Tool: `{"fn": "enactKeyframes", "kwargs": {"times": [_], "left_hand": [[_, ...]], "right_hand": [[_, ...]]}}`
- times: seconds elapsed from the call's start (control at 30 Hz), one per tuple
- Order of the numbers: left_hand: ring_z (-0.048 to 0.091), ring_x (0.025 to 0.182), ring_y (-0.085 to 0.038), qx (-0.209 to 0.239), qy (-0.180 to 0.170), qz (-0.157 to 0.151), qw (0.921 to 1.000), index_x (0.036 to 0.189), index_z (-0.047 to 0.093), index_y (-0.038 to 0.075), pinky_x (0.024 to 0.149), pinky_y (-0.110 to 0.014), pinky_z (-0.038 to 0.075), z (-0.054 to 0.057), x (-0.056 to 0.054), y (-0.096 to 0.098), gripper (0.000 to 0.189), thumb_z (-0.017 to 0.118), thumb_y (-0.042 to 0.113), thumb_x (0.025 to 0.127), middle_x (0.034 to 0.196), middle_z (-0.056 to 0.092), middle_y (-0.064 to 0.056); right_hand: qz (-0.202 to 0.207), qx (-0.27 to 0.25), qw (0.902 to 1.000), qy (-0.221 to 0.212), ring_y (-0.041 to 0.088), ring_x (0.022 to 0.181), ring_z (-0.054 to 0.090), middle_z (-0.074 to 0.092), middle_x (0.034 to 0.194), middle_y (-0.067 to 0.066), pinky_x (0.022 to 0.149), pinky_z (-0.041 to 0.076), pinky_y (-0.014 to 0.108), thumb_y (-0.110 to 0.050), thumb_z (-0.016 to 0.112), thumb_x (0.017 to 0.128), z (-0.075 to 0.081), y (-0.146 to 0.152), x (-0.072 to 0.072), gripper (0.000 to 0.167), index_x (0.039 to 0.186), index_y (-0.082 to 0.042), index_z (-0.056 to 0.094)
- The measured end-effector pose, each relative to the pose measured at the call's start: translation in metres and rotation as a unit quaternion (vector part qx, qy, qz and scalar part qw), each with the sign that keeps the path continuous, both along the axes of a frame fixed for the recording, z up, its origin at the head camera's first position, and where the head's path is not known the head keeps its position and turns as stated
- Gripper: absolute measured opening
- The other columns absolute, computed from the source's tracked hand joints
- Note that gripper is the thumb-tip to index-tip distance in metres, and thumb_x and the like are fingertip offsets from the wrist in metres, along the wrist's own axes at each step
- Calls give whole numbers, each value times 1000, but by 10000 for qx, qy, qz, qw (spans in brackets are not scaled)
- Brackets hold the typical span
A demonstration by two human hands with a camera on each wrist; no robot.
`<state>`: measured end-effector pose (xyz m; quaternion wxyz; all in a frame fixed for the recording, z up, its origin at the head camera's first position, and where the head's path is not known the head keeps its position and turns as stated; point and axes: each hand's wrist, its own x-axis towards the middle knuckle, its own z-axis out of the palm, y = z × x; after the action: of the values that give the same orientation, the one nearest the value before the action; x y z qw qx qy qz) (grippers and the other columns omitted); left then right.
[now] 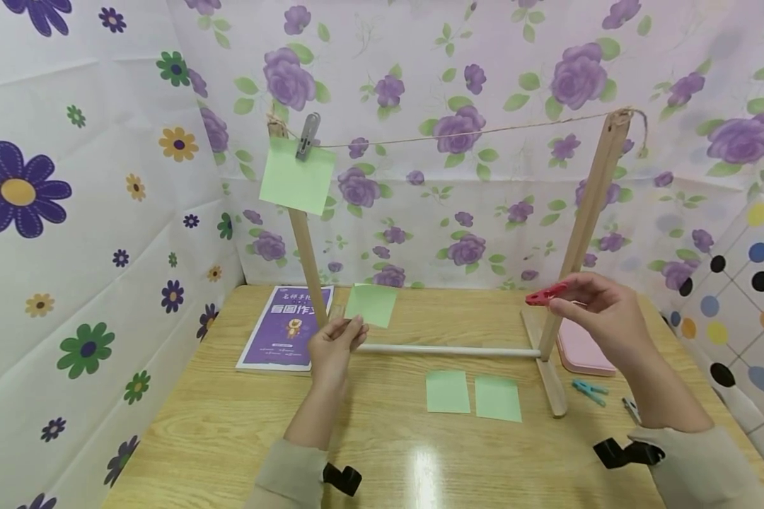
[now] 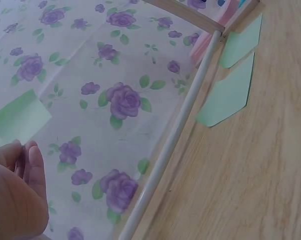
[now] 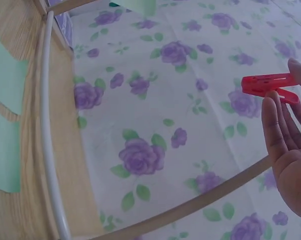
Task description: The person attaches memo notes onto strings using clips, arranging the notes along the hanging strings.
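My left hand (image 1: 336,346) pinches a green paper square (image 1: 372,304) by its lower edge, holding it up near the left post of a wooden frame (image 1: 307,261). Between the thumb and fingers of my right hand (image 1: 601,314) is a red clothespin (image 1: 546,294), raised beside the right post; the right wrist view shows the clothespin (image 3: 268,85) from the side. A string (image 1: 420,140) runs between the post tops. From its left end hangs another green paper square (image 1: 298,177), held by a grey clothespin (image 1: 308,136).
Two green squares (image 1: 448,392) lie on the wooden table (image 1: 229,438). A white rod (image 1: 446,350) joins the posts low down. A purple book (image 1: 283,332) lies at the left. On the right are a pink case (image 1: 582,346), a blue clothespin (image 1: 590,391) and a grey clip (image 1: 631,408).
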<state>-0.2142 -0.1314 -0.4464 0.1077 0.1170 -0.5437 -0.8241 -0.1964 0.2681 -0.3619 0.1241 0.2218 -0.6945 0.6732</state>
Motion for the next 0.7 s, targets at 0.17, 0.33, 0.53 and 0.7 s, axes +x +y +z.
{"fn": "enactKeyframes", "kwargs": {"times": [0.17,0.33,0.53,0.7], "left_hand": [[75,85,-19,40,97,-93,9999,109,67,-5,86,-30,62,5,-2,-1,26,78,7,89,96,74,-11],[75,85,-18,64,228,-68,9997,103,67,-3,87,-31,62,14,-5,0,22,78,10,89,96,73,-11],[75,84,-18,171,464,-41,9988,94,67,-2,87,-31,62,26,-9,6,16,78,10,90,93,73,-10],[75,83,-17,246,623,-32,9978,94,68,-1,86,-31,62,37,-11,10,15,77,11,91,91,73,-9]], "right_hand": [[186,-170,9997,48,13,77,71,74,91,4,70,63,20,16,68,88,12,-7,-4,19,106,9,66],[229,-139,9993,246,13,76,70,72,90,4,72,62,18,15,67,90,24,-15,-8,17,105,8,66],[128,-215,9991,337,15,73,68,70,88,5,71,62,18,11,67,92,38,-25,-12,12,104,9,67],[-103,-126,9996,213,13,75,68,73,89,4,72,61,16,4,71,92,54,-37,-16,11,103,7,69]]}}
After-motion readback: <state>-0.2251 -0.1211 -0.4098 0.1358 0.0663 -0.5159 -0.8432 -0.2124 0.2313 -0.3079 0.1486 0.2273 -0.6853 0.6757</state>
